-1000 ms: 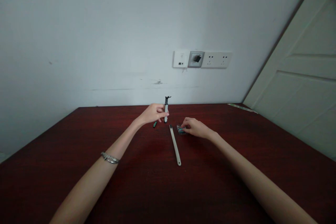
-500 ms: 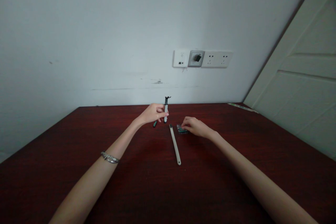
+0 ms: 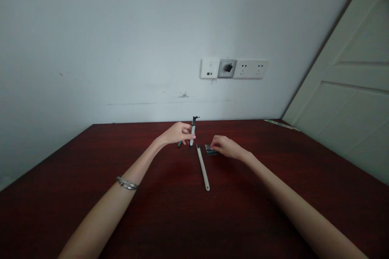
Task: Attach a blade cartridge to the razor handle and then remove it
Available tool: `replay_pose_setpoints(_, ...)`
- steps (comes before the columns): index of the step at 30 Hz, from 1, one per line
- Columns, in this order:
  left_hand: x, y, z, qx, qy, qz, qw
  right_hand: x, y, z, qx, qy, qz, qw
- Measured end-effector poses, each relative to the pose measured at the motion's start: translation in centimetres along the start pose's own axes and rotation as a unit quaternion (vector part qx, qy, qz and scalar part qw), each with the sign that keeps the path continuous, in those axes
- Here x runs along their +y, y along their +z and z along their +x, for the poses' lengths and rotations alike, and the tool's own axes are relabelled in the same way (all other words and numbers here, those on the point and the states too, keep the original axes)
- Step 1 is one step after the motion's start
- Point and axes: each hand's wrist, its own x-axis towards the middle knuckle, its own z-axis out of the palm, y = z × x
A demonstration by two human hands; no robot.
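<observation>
"Where's the slim white tool with the black hooked head (image 3: 193, 130)?"

"Nearly upright, clamped in the grip of the left hand (image 3: 178, 133), over the dark red wooden bench (image 3: 152, 218)."

"And the right hand (image 3: 225, 147)?"

"Fingertips at the small clear plastic case (image 3: 208, 151) (whether they pinch anything, I can't tell)."

"Doing it well?"

"Hold the tool steady; press lightly, lest the case slide towards the long pale flat strip (image 3: 203, 168)."

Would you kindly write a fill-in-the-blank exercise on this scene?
The left hand holds the ____-headed tool.
The pack is nearer the right hand than the ____ one.
The strip has its hole at the ____ end, not the far one.
The sockets are on the ____.
Missing: black; left; near; wall.
</observation>
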Motion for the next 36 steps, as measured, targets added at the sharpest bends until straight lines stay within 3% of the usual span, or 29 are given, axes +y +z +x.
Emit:
replay_pose_setpoints(5, 0.3, -0.1, -0.2, -0.02, 0.001, -0.014, 1.0, -0.5, -0.8, -0.1, 0.016, -0.004, 0.031, 0.999)
replay_pose_setpoints(25, 1.4, 0.7, -0.6, 0.053, 0.007, -0.149, 0.987, -1.3, -2.6, -0.4, 0.075, -0.004, 0.112, 0.991)
replay_pose_setpoints(29, 0.7, 1.1, -0.2, 0.092, 0.025, -0.171, 0.981, -1.4, -2.7, -0.4, 0.088, -0.01, 0.129, 0.988)
replay_pose_setpoints(36, -0.1, 2.5, 0.8, 0.178, 0.024, -0.291, 0.94, -2.5, -4.2, -0.4, 0.127, -0.023, 0.161, 0.979)
